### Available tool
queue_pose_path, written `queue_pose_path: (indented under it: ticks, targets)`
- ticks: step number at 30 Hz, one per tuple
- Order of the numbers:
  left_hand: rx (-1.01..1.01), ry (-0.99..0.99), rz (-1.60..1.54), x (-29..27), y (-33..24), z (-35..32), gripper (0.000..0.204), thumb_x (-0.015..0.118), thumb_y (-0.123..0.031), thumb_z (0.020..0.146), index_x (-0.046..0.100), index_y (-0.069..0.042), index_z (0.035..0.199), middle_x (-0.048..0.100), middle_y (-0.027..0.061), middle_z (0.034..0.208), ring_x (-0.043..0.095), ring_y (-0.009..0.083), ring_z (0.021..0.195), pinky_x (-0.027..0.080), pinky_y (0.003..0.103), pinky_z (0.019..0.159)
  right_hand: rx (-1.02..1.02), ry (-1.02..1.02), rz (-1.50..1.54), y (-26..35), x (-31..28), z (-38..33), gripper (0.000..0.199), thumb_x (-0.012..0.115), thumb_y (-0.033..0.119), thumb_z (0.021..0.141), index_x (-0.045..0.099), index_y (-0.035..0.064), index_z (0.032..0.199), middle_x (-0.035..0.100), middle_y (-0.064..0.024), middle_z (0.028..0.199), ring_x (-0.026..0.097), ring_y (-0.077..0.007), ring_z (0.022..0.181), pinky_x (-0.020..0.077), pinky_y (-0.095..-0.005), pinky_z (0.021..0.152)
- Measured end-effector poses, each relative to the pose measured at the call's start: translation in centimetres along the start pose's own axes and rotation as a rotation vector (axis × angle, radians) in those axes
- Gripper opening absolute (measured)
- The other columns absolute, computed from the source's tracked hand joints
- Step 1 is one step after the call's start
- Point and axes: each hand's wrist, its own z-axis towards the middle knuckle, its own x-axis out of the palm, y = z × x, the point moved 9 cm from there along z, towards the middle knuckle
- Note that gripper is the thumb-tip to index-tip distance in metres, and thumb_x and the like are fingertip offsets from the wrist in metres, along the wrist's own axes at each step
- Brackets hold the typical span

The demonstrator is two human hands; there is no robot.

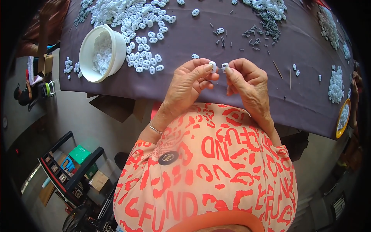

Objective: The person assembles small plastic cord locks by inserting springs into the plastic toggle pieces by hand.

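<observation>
Dark desk (187, 35) carries a white tub (120, 50) near its edge, presumably for easy reach. Left hand (188, 79) pinches an oval piece (213, 67), right hand (249, 81) a holed piece (225, 66), over the desk, apparently for fine control. The oval piece's long axis points fore-and-aft; the holed piece's is unclear; a thin link (220, 69) lies crosswise between

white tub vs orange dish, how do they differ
The tub is white, while the dish has an orange rim. The tub stands toward the table's left end, the dish by its right edge. The tub looks larger in the picture than the dish. Both hold white pieces.
</observation>
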Motion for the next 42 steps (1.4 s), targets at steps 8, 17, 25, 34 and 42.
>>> queue_pose_path:
  ticks: [8, 17, 25, 34, 42]
  targets:
    - [0.03, -0.007, 0.023, -0.1, 0.0, -0.1, 0.018, 0.06, -0.013, 0.085, 0.056, -0.002, 0.099, 0.063, 0.0067, 0.089, 0.062, 0.0136, 0.079, 0.049, 0.024, 0.063, -0.03, -0.027, -0.013, -0.2, 0.0, -0.1, 0.014, 0.056, 0.012, 0.088, 0.058, -0.0012, 0.088, 0.055, -0.0008, 0.066, 0.051, -0.0056, 0.052, 0.0437, -0.0189, 0.047]
    - [0.082, -0.01, 0.053, 0.3, -0.2, -0.7, 0.015, 0.061, -0.011, 0.084, 0.057, -0.002, 0.096, 0.063, 0.0079, 0.088, 0.063, 0.0141, 0.077, 0.049, 0.024, 0.061, -0.025, -0.017, -0.004, -0.5, 0.3, -0.6, 0.013, 0.056, 0.012, 0.088, 0.057, -0.0018, 0.088, 0.056, -0.0007, 0.068, 0.05, -0.0047, 0.053, 0.0425, -0.0181, 0.047]
    - [0.158, -0.028, 0.18, 0.7, -0.7, -0.9, 0.014, 0.062, -0.01, 0.083, 0.058, -0.001, 0.093, 0.064, 0.0085, 0.086, 0.063, 0.013, 0.075, 0.049, 0.024, 0.06, -0.013, 0.005, -0.067, -0.4, 0.4, -0.7, 0.013, 0.055, 0.011, 0.088, 0.058, -0.0019, 0.087, 0.056, -0.0004, 0.067, 0.049, -0.0038, 0.053, 0.0411, -0.0176, 0.047]
    - [0.193, -0.075, 0.258, 0.7, -0.9, -1.1, 0.012, 0.062, -0.008, 0.083, 0.06, 0.001, 0.092, 0.065, 0.0091, 0.083, 0.062, 0.0129, 0.073, 0.049, 0.023, 0.059, -0.023, 0.01, -0.106, -0.6, 0.5, -0.7, 0.014, 0.056, 0.012, 0.088, 0.059, -0.0015, 0.087, 0.056, 0.0003, 0.067, 0.049, -0.0033, 0.054, 0.0415, -0.0178, 0.047]
    - [0.208, -0.081, 0.273, 0.3, -0.7, -1.3, 0.012, 0.062, -0.005, 0.082, 0.06, 0.0, 0.092, 0.065, 0.0082, 0.083, 0.063, 0.0126, 0.067, 0.048, 0.022, 0.055, 0.007, 0.013, -0.107, -0.8, 0.4, -1.0, 0.014, 0.057, 0.013, 0.087, 0.06, -0.0007, 0.087, 0.056, 0.0004, 0.065, 0.049, -0.0026, 0.055, 0.0423, -0.0174, 0.047]
